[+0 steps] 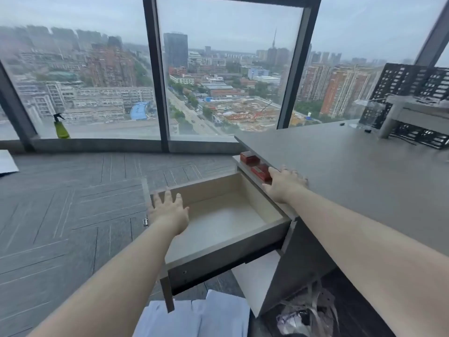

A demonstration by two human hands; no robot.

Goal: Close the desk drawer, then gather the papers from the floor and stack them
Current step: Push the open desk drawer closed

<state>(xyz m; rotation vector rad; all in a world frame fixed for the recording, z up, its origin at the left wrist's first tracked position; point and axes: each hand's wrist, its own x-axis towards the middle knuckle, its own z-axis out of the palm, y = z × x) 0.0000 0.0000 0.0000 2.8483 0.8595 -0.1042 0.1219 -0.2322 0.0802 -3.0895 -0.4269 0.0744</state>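
The grey desk drawer (228, 261) stands pulled out to the left of the desk (352, 171), and its pale inside is bare. My left hand (167, 210) lies flat with fingers spread on the drawer's front panel at its far left end. My right hand (284, 183) rests palm down on the desk's edge, beside a red box (261, 172). White papers (206, 317) lie on the floor under the drawer, at the bottom of the view. Another white sheet (7, 162) lies on the floor at the far left.
A second red box (247, 157) sits on the ledge beyond the drawer. A green spray bottle (60, 127) stands on the window sill. On the desk's right are a black perforated rack (413, 93) and a grey riser (413, 110). A crumpled plastic bag (306, 317) lies under the desk.
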